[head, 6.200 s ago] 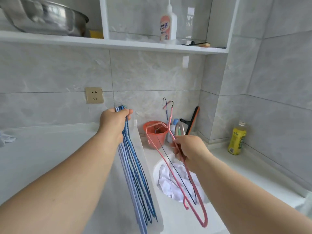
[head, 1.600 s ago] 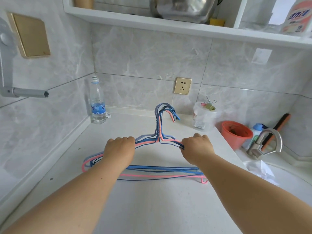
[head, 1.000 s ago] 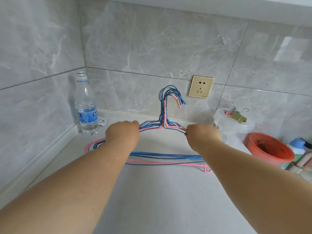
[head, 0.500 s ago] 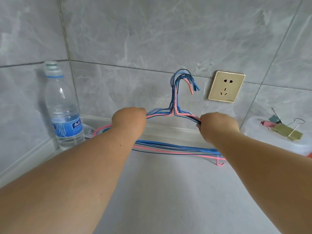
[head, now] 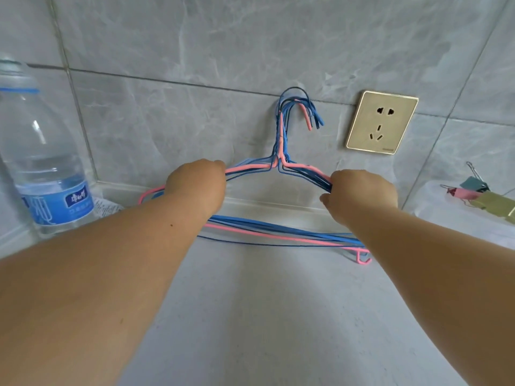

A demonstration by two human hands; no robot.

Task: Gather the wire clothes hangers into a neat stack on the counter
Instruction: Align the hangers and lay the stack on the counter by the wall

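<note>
The hangers (head: 278, 168) have been pushed back across the desk (head: 264, 316) until their hooks reach the wall. Left hand (head: 199, 183) and right hand (head: 362, 193) stay clamped on the shoulders, fingers mostly hidden; stacking looks nearly done.

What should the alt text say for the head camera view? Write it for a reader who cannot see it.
Two bare hands, left hand and right hand, grip a bundle of blue and pink wire hangers on a grey counter, hooks against the tiled wall. A water bottle stands left; a wall socket right.
</note>
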